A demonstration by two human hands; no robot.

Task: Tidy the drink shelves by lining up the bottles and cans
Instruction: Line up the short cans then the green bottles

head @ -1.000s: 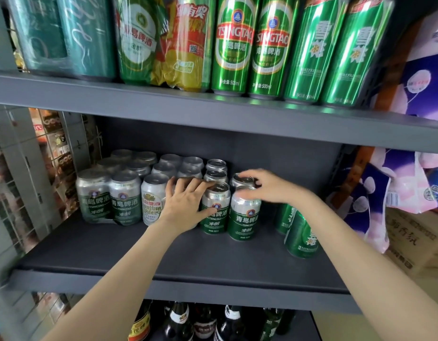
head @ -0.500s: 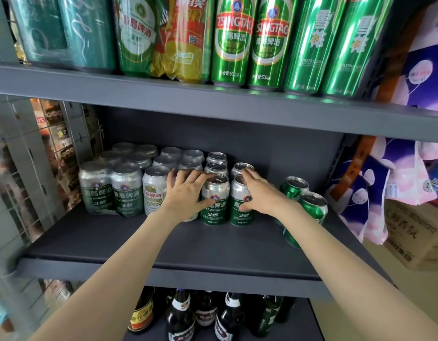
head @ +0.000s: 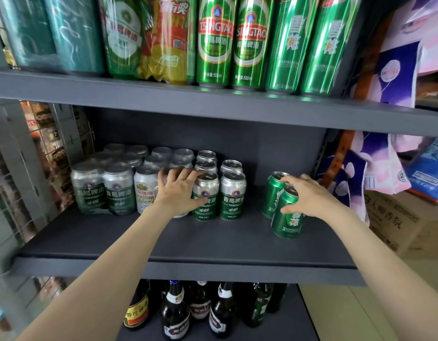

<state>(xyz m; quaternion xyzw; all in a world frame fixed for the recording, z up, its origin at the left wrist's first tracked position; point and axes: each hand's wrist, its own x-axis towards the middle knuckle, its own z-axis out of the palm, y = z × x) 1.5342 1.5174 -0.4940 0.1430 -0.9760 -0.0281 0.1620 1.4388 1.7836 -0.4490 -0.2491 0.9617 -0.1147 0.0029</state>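
Observation:
On the middle grey shelf stand rows of short silver-and-green beer cans. My left hand lies over the cans with fingers spread, its thumb against the front silver-green can. A second silver-green can stands free just right of it. After a gap to the right, two green cans stand one behind the other. My right hand grips the front green can from the right, with its fingertips reaching over to the rear green can.
Shrink-wrapped silver cans and a white can fill the shelf's left. Tall green cans line the shelf above, and dark bottles stand below. A wire rack is at left. Packaged goods and a cardboard box are at right.
My right hand has left the silver-green cans and moved right onto the two green cans. My left hand stays on the silver cans.

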